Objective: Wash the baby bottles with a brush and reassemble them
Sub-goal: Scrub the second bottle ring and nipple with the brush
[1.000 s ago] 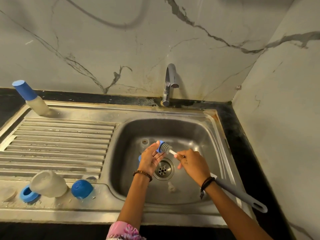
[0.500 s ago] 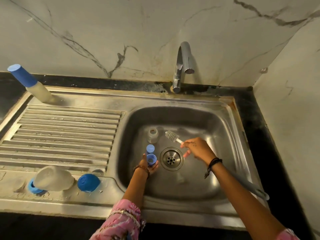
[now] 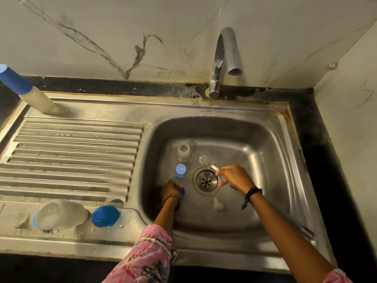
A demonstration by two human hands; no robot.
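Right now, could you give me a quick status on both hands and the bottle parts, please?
Left hand grips small blue cap at basin floor. Right hand holds bottle brush above drain. Clear bottle, blue piece stand in basin. Nothing blocking.

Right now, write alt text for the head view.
A person's left hand holds a small blue ring low in a steel sink, while the right hand grips a bottle brush above the drain.

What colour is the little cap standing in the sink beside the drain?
Light blue: the cap shows clearly in the head view, left of the drain.
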